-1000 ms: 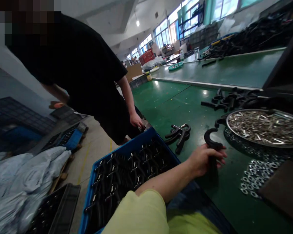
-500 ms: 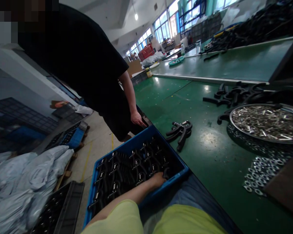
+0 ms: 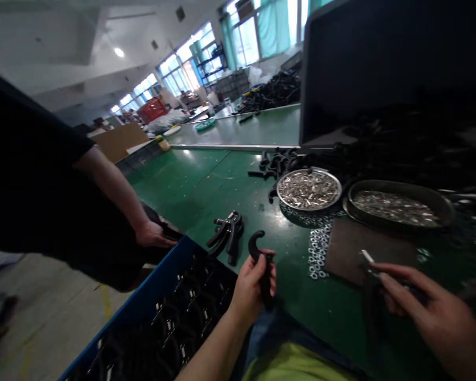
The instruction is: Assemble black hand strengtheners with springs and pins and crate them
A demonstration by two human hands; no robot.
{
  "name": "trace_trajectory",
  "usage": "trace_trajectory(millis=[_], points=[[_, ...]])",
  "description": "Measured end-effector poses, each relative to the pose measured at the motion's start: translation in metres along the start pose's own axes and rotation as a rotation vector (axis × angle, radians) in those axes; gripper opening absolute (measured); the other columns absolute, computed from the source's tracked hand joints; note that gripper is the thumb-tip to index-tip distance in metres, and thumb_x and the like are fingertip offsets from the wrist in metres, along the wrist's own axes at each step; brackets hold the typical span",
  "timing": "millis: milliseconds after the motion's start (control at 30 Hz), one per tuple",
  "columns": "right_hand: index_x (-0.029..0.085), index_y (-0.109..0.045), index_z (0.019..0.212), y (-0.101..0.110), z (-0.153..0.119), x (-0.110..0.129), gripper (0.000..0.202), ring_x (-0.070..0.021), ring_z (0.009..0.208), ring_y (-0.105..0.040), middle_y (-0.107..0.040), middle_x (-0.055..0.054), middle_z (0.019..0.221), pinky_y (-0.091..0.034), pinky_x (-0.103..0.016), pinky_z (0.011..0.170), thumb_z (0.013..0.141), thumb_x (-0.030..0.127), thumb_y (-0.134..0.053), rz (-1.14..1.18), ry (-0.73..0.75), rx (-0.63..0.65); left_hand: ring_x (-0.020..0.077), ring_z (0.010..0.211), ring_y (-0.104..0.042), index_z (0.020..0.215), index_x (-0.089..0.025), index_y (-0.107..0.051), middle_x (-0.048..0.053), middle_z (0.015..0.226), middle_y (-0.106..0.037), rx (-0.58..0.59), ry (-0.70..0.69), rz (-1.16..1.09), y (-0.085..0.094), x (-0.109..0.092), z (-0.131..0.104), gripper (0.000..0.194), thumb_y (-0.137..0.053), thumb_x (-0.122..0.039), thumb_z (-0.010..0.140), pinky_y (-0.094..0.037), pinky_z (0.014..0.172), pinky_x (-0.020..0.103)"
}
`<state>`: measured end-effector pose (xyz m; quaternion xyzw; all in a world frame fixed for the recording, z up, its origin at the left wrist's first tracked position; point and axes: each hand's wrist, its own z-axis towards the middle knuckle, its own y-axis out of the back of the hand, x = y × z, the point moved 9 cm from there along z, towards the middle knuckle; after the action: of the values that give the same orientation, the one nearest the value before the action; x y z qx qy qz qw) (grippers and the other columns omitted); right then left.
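Note:
My left hand (image 3: 252, 283) is closed around a black handle piece with a hooked end (image 3: 257, 244), held upright over the table's near edge. Farther right, my right hand (image 3: 424, 304) pinches a small silver metal pin (image 3: 367, 256) in its fingertips, above a brown pad (image 3: 347, 248). A dark shape under those fingers is too blurred to make out. Loose metal rings (image 3: 318, 256) lie left of the pad. Beyond my left hand rests a small group of black clamp-like pieces (image 3: 230, 233). Rows of similar pieces fill the blue crate (image 3: 150, 293) at my left.
A round metal tray (image 3: 337, 182) of small silver pins stands behind the pad, beside a dark oval tray (image 3: 444, 209) of small metal parts. A dark panel (image 3: 365, 79) rises at the back right. Another person's hand (image 3: 153, 234) is near the crate's far corner.
My view has swung right. My left hand has come out of the blue crate and holds the hooked handle piece above the table edge. My right hand has come into view with the pin.

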<state>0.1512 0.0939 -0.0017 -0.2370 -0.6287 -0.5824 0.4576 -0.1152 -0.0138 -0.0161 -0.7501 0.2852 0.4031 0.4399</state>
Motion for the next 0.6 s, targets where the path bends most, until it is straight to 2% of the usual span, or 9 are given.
trace_trajectory(millis=[67, 133, 200, 267, 333, 400, 500, 600], points=[[0.022, -0.068, 0.092, 0.002, -0.008, 0.031, 0.029, -0.0136, 0.042, -0.054, -0.056, 0.001, 0.049, -0.041, -0.022, 0.039, 0.083, 0.045, -0.053, 0.075, -0.029, -0.04, 0.0045, 0.041, -0.041, 0.1, -0.018, -0.052, -0.006, 0.06, -0.049, 0.167, 0.08, -0.007, -0.047, 0.018, 0.001, 0.041, -0.07, -0.043, 0.073, -0.032, 0.036, 0.016], [0.021, -0.068, 0.086, 0.005, -0.015, 0.056, 0.028, -0.0128, 0.042, -0.052, -0.055, 0.001, 0.05, -0.042, -0.022, 0.04, 0.082, 0.045, -0.053, 0.136, -0.013, -0.091, 0.0031, 0.037, -0.036, 0.1, -0.019, -0.05, -0.009, 0.057, -0.045, 0.292, 0.152, -0.003, -0.083, 0.033, -0.001, 0.049, -0.078, -0.037, 0.064, -0.027, 0.033, 0.015], [0.022, -0.069, 0.082, 0.009, -0.02, 0.07, 0.026, -0.012, 0.042, -0.051, -0.055, 0.002, 0.051, -0.041, -0.022, 0.04, 0.082, 0.042, -0.053, 0.153, 0.009, -0.144, 0.0017, 0.037, -0.033, 0.099, -0.019, -0.049, -0.01, 0.057, -0.044, 0.376, 0.227, 0.006, -0.107, 0.043, -0.004, 0.056, -0.083, -0.033, 0.056, -0.024, 0.033, 0.014], [0.023, -0.069, 0.081, 0.013, -0.023, 0.073, 0.023, -0.0117, 0.041, -0.05, -0.055, 0.002, 0.05, -0.039, -0.022, 0.039, 0.083, 0.04, -0.053, 0.121, 0.015, -0.183, 0.0013, 0.038, -0.031, 0.097, -0.019, -0.049, -0.01, 0.057, -0.044, 0.428, 0.282, 0.029, -0.124, 0.048, -0.009, 0.057, -0.084, -0.033, 0.054, -0.022, 0.033, 0.014], [0.024, -0.068, 0.081, 0.016, -0.024, 0.074, 0.021, -0.0122, 0.043, -0.052, -0.058, 0.002, 0.053, -0.042, -0.022, 0.042, 0.083, 0.038, -0.053, 0.078, 0.029, -0.204, 0.0014, 0.038, -0.03, 0.097, -0.019, -0.051, -0.01, 0.057, -0.042, 0.441, 0.305, 0.078, -0.132, 0.048, -0.012, 0.057, -0.083, -0.034, 0.053, -0.021, 0.034, 0.015], [0.026, -0.068, 0.081, 0.015, -0.022, 0.075, 0.019, -0.0141, 0.053, -0.06, -0.066, 0.0, 0.063, -0.047, -0.023, 0.051, 0.083, 0.036, -0.052, 0.051, 0.068, -0.198, 0.0028, 0.042, -0.034, 0.099, -0.018, -0.053, -0.008, 0.059, -0.046, 0.42, 0.29, 0.146, -0.133, 0.047, -0.011, 0.056, -0.083, -0.034, 0.054, -0.026, 0.038, 0.015], [0.026, -0.067, 0.081, 0.009, -0.019, 0.077, 0.017, -0.0168, 0.069, -0.066, -0.071, 0.0, 0.076, -0.051, -0.025, 0.063, 0.083, 0.034, -0.052, 0.011, 0.12, -0.142, 0.0093, 0.061, -0.049, 0.1, -0.018, -0.056, -0.001, 0.074, -0.057, 0.393, 0.165, 0.287, -0.129, 0.041, -0.007, 0.052, -0.081, -0.032, 0.057, -0.039, 0.053, 0.019], [0.026, -0.066, 0.079, 0.001, -0.018, 0.075, 0.016, -0.0165, 0.067, -0.066, -0.071, 0.0, 0.073, -0.05, -0.025, 0.064, 0.083, 0.033, -0.052, -0.02, 0.153, -0.08, 0.012, 0.07, -0.051, 0.098, -0.019, -0.056, 0.0, 0.083, -0.059, 0.393, 0.016, 0.494, -0.126, 0.035, -0.004, 0.046, -0.079, -0.032, 0.06, -0.041, 0.06, 0.021]])
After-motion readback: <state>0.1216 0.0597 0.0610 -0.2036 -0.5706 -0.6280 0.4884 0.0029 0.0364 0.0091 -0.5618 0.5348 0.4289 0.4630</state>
